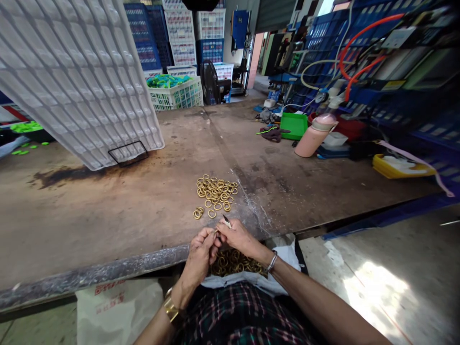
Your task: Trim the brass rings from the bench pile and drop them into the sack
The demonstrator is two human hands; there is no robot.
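My left hand (pixel 201 251) and my right hand (pixel 240 238) meet at the near edge of the worn workbench (pixel 108 215). The right hand is closed on a small metal blade or tool (pixel 227 221) whose tip points away from me. The left hand's fingers are pinched together against it; what they hold is too small to make out. A heap of brass rings (pixel 216 190) lies on the bench just beyond the hands. More brass rings (pixel 233 261) fill a white bag in my lap below the hands.
A large white plastic crate (pixel 79 72) leans over the bench at the left. A pink bottle (pixel 316 134), a green tray (pixel 294 125) and a yellow tray (pixel 395 167) stand at the right. Stacked crates fill the back. A white sack (pixel 115 306) sits under the bench.
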